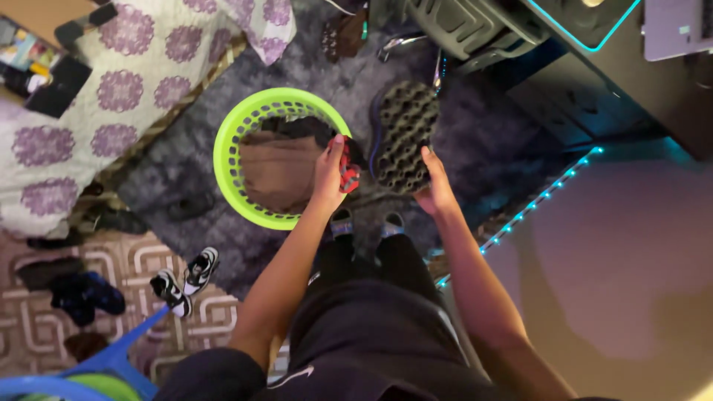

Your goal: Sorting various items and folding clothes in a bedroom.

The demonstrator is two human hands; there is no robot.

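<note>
I look straight down at my own legs and feet. My right hand (434, 186) holds a dark grey, dimpled foam sponge (405, 134) by its lower edge, above the floor. My left hand (329, 172) is closed around a small red and dark object (348, 169), next to the sponge. Just left of that hand stands a lime green round basket (225, 152) on the floor, holding brown and dark clothes (278, 167).
A grey shaggy rug (319, 74) lies under the basket. A bed with a white, purple-patterned cover (111, 96) is at upper left. Shoes (186, 278) and dark clothing lie on the patterned floor at left. A black desk with a blue light strip (549, 193) is at right.
</note>
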